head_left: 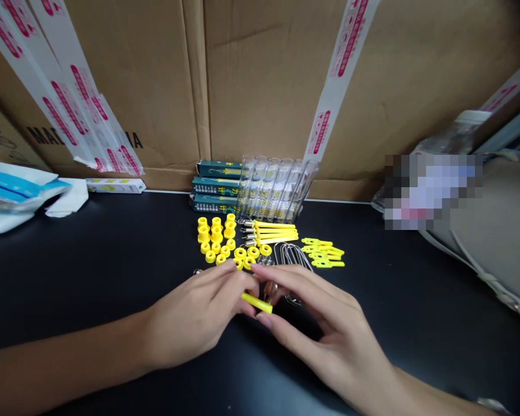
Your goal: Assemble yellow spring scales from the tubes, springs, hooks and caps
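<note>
My left hand (208, 306) grips a yellow stick (257, 303) that points toward the right. The thumb of my right hand (325, 323) is at the stick's free end, and its bent fingers are around a small metallic part (270, 289), partly hidden. Just beyond my hands are yellow flanged caps (216, 233), small yellow rings (240, 253), yellow sticks with metal spring ends (277, 233), flat yellow pieces (324, 253) and bent metal wires (292, 254).
Clear tubes (275, 188) lean by stacked green boxes (214, 186) at the back. A cardboard wall (260, 86) rises behind the black table (112, 260). A plastic bottle (450, 136) and grey bag (494, 219) stand right; a blue-white packet (17, 190) lies left.
</note>
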The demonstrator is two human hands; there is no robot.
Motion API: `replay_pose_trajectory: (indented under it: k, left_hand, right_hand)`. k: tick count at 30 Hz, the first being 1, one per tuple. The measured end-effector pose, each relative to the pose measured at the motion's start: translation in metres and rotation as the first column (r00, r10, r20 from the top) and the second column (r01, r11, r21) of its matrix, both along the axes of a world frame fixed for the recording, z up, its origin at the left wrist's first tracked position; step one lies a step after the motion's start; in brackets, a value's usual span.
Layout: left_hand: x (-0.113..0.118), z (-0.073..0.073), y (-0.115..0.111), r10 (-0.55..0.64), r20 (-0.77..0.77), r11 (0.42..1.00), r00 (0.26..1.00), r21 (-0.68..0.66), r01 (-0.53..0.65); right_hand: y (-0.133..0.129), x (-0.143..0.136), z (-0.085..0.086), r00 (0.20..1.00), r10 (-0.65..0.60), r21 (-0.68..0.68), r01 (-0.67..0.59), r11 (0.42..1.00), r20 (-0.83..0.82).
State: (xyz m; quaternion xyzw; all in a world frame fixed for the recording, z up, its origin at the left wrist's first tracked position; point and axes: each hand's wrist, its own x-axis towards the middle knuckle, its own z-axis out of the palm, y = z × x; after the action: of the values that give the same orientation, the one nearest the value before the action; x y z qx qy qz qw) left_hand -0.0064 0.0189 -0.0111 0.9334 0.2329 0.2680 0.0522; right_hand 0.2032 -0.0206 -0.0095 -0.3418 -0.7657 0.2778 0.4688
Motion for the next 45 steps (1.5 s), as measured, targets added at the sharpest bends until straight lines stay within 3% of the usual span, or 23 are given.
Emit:
replay_pose_trajectory:
  k: [8, 14, 17, 21, 24, 27, 33, 40, 45]
  left_hand:
    - [0.0, 0.001, -0.001, 0.062, 0.098, 0.997, 0.993, -0.041, -0.058]
    - [-0.002, 0.001, 0.0, 0.05, 0.16, 0.988, 0.986, -0.152, -0.025]
    - [-0.003, 0.001, 0.0, 0.023, 0.197, 0.974, 0.98, -0.226, 0.022]
    - [-0.003, 0.001, 0.001, 0.069, 0.228, 0.965, 0.971, -0.26, -0.008]
    - [-0.001, 0.003, -0.002, 0.117, 0.254, 0.951, 0.96, -0.308, -0.035]
    - [0.002, 0.005, -0.007, 0.173, 0.321, 0.899, 0.931, -0.437, -0.017]
    - [0.007, 0.006, -0.014, 0.257, 0.428, 0.76, 0.866, -0.643, 0.092]
    - [0.007, 0.01, -0.011, 0.271, 0.473, 0.7, 0.839, -0.694, 0.165]
    - [0.008, 0.01, -0.01, 0.255, 0.48, 0.715, 0.84, -0.678, 0.17]
  right_hand:
    - [0.0, 0.0, -0.006, 0.988, 0.068, -0.214, -0.097, 0.972, -0.142]
    - [0.0, -0.002, -0.003, 0.995, -0.013, -0.266, -0.013, 0.964, -0.095]
    - [-0.002, -0.002, 0.0, 0.999, -0.047, -0.2, 0.047, 0.979, 0.002]
    - [-0.003, -0.001, 0.002, 0.991, -0.065, 0.033, 0.061, 0.998, 0.113]
    - [-0.005, 0.001, 0.001, 0.975, -0.094, 0.209, 0.051, 0.977, 0.204]
    - [-0.006, 0.001, 0.0, 0.952, -0.136, 0.313, 0.045, 0.949, 0.273]
    - [-0.009, -0.001, 0.004, 0.938, -0.145, 0.38, 0.016, 0.925, 0.314]
    - [-0.007, -0.003, 0.005, 0.93, -0.193, 0.402, 0.054, 0.914, 0.313]
    - [-0.006, -0.005, 0.003, 0.92, -0.202, 0.431, 0.041, 0.902, 0.336]
